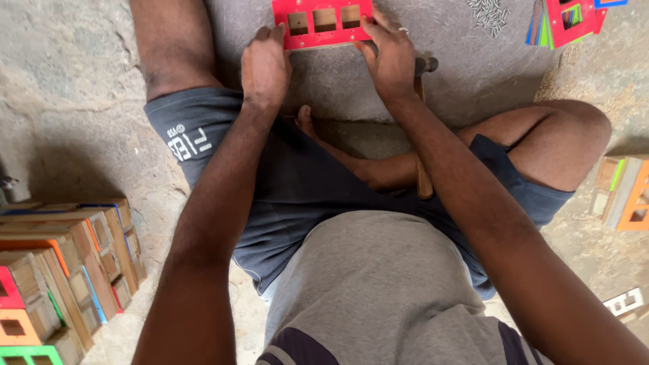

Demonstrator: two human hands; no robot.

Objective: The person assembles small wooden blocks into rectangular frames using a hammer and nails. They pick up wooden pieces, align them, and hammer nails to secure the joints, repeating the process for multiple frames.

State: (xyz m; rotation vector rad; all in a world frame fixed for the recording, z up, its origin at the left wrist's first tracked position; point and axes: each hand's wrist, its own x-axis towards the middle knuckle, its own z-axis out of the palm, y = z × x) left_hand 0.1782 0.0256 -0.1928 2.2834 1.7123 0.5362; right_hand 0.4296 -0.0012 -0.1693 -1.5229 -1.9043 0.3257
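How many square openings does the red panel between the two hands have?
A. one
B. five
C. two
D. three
D: the red panel, gripped by the left hand and the right hand, shows three square cut-outs in a row.

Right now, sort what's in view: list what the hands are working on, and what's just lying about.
In hand:
- flat red plate with three square openings, pinned to the grey floor by the left hand and right hand
- wooden-handled hammer, beside the right wrist

Lying about:
- pile of small metal nails
- stack of coloured wooden boxes
- second red plate
- orange-fronted box
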